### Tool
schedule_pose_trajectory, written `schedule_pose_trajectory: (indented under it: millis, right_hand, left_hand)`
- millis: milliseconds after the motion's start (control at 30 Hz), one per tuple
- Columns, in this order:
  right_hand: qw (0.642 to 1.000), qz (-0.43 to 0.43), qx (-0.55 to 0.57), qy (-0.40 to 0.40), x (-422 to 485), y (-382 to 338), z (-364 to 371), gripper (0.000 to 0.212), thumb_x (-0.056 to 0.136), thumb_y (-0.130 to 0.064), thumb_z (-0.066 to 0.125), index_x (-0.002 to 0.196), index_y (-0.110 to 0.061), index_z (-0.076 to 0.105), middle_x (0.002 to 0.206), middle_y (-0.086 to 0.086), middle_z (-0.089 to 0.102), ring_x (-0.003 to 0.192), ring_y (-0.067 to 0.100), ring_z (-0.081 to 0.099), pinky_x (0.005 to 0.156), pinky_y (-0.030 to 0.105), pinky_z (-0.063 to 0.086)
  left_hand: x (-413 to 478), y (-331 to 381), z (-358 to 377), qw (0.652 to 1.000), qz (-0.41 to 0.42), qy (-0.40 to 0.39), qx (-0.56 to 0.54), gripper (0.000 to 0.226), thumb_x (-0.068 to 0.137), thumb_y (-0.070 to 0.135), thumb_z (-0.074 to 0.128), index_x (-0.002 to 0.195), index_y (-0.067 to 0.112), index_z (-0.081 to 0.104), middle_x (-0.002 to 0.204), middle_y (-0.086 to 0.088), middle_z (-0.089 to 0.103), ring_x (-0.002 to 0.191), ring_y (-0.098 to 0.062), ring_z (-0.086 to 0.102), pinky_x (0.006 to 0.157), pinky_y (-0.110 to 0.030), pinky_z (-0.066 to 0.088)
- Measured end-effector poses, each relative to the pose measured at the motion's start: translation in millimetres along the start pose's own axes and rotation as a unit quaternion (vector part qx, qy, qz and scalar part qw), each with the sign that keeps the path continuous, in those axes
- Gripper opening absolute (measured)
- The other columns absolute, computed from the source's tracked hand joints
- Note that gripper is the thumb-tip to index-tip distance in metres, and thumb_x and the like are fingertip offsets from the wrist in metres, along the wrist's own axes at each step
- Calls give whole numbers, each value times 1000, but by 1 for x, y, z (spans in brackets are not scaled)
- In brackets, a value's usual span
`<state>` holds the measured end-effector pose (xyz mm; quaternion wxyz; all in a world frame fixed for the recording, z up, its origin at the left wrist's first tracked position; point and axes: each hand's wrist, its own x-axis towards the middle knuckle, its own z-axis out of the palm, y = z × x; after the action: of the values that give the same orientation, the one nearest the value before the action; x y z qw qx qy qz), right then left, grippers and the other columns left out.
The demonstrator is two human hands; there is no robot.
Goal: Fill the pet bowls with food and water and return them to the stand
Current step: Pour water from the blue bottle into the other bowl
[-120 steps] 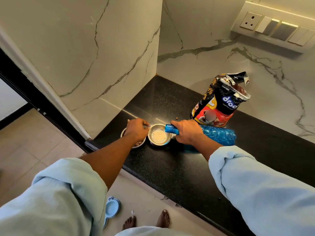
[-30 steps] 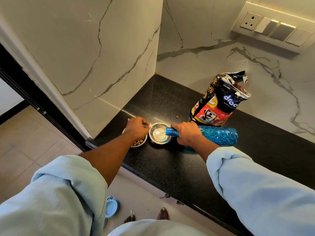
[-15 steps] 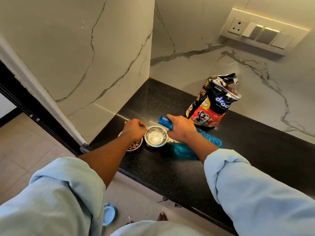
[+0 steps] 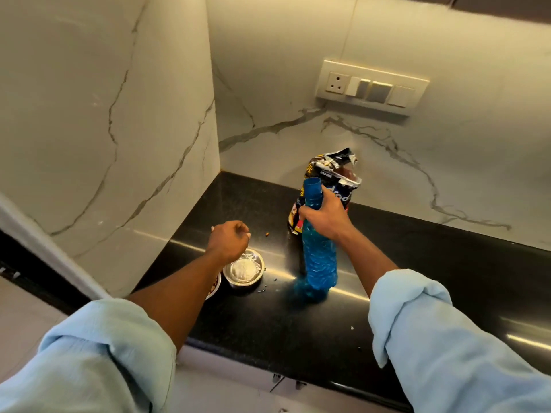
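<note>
My right hand grips the neck of an uncapped blue water bottle, which stands upright with its base at the black counter. A small steel bowl holding water sits left of the bottle. My left hand hovers just above and behind that bowl with its fingers curled shut; I cannot see anything in it. A second bowl with brown kibble lies mostly hidden under my left forearm. The opened pet food bag stands behind the bottle.
A marble side wall closes off the counter's left end, close to the bowls. A socket and switch panel is on the back wall. A loose kibble piece lies behind the bowls. The counter's front edge drops to the floor.
My right hand has tipped the bottle from lying level over the steel bowl to upright, to the bowl's right. My left hand has lifted off the kibble bowl.
</note>
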<state>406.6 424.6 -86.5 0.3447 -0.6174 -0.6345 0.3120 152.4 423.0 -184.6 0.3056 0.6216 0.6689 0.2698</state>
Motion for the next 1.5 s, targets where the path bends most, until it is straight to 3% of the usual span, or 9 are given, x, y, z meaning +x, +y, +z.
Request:
schedule_pose_trajectory:
  millis: [100,200,300,467,600,733,933,1200,1500]
  right_hand:
    - [998,30,57,-17,-8,4,-29,26,82,-3,75,95,-21,62,84,-1,69,80,14,67,78,34,55]
    - [994,46,95,-27,-14,19,-53,28,80,-12,80,102,-18,65,101,16,74,93,23,72,93,45,59]
    - [990,57,130,-6,-14,35,-74,36,71,-24,83,102,-19,67,107,20,74,103,33,73,102,55,57]
    - [981,83,156,75,-13,61,-99,21,68,-17,79,80,-31,70,85,5,71,86,24,69,97,58,57]
    - [974,104,135,151,-1,84,-113,23,73,-11,83,87,-19,65,83,4,70,80,21,68,86,49,60]
    - [981,83,86,152,19,103,-127,18,82,-12,82,92,-11,67,82,3,69,78,18,67,80,40,57]
    - [956,96,118,249,55,118,-142,27,85,-21,83,103,-16,63,91,-1,68,84,16,66,79,32,53]
    - [943,104,146,279,95,126,-144,32,88,-19,82,111,-16,61,99,0,68,92,17,67,86,33,53]
    - [960,90,101,246,90,134,-130,37,90,-30,81,119,-16,62,106,-1,67,102,19,66,88,32,51]
  left_hand:
    - [7,14,11,1000,29,-6,0,18,92,27,73,109,21,72,101,2,76,104,-21,71,112,-49,47]
    - [12,27,28,998,56,-21,9,17,89,29,76,105,24,71,92,8,72,99,-20,71,114,-55,44]
    - [14,43,44,997,76,-31,4,21,89,28,77,107,20,72,94,6,73,98,-20,71,108,-47,50]
    - [18,70,63,993,107,-51,2,23,91,21,74,112,12,73,102,-3,76,97,-19,71,91,-34,57]
    - [20,79,77,991,119,-63,8,17,90,22,74,106,17,72,93,5,74,88,-14,70,85,-32,58]
    - [23,79,89,989,120,-79,20,12,89,22,75,100,20,71,87,7,73,83,-12,69,81,-33,58]
    - [34,63,101,989,111,-93,44,16,88,24,76,103,20,73,93,9,74,85,-8,69,83,-30,57]
    - [38,54,115,990,84,-101,55,15,90,29,76,104,24,74,95,10,74,87,-10,70,85,-37,60]
    - [42,53,111,989,79,-102,77,7,91,28,73,98,29,72,92,13,72,86,-12,70,85,-34,59]
